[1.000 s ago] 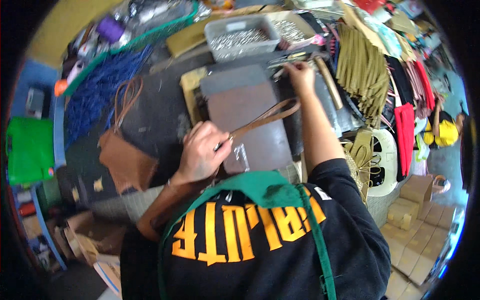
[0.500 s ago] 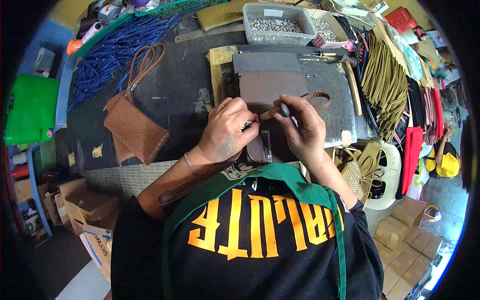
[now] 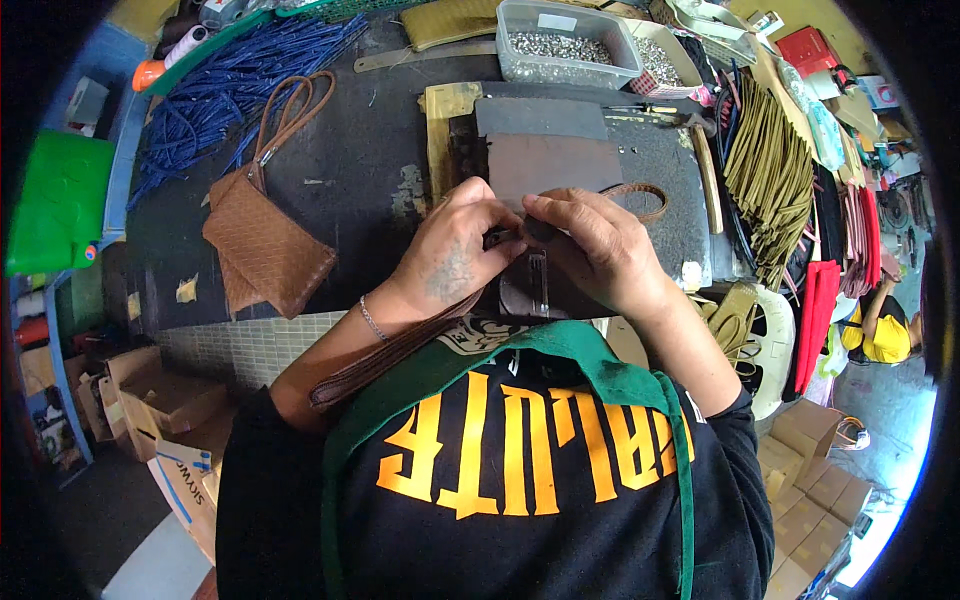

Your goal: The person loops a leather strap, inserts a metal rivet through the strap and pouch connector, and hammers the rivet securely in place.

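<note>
Over the near edge of the bench my two hands meet. My left hand [image 3: 452, 240] is closed, pinching a small dark piece that seems to be the end of a brown leather strap [image 3: 395, 350]; the strap trails below my left forearm. My right hand [image 3: 598, 240] is closed around a hand tool with a dark rounded handle end [image 3: 541, 231], its tip hidden by the fingers. Just beneath the hands lies a dark brown leather piece with a zipper [image 3: 539, 280]. Beyond them are stacked flat brown leather panels [image 3: 545, 160], with a looped strap [image 3: 645, 200] to their right.
A tan woven pouch [image 3: 268, 250] with a wrist loop lies at left, near blue strips [image 3: 225, 115]. Behind stands a clear tub of metal bits [image 3: 560, 75]. A hammer [image 3: 705, 180] and olive strips [image 3: 772, 180] are at right. Another person [image 3: 885, 320] is far right.
My right hand has brought the tool in closer to my left fingers and tilted it, so its wooden part no longer shows. The view has shifted slightly.
</note>
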### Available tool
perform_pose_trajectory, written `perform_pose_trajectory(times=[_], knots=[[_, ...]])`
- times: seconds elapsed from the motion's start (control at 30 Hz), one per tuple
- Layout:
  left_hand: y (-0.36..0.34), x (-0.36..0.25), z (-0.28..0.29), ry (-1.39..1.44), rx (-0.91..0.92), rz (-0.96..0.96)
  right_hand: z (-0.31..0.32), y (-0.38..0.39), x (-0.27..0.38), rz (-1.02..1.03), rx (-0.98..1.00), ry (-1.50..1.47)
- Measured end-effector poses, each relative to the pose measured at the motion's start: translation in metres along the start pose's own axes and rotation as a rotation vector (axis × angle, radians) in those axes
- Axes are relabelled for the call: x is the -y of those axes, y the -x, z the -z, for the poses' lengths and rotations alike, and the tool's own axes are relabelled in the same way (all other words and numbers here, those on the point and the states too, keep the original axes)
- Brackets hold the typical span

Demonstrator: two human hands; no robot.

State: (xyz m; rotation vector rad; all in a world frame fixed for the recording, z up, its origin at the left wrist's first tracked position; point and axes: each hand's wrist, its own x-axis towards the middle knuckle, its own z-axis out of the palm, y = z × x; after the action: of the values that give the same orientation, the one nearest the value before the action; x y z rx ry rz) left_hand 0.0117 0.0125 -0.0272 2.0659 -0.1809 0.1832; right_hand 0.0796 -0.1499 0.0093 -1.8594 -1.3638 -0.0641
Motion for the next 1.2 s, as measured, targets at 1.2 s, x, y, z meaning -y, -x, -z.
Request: perform_pose_trajectory(times=[1.2], knots=[[0.007,0.005,0.007,-0.163,-0.014,-0.148,0.004,-0.008,-0.025,0.243,0.387,0.333]])
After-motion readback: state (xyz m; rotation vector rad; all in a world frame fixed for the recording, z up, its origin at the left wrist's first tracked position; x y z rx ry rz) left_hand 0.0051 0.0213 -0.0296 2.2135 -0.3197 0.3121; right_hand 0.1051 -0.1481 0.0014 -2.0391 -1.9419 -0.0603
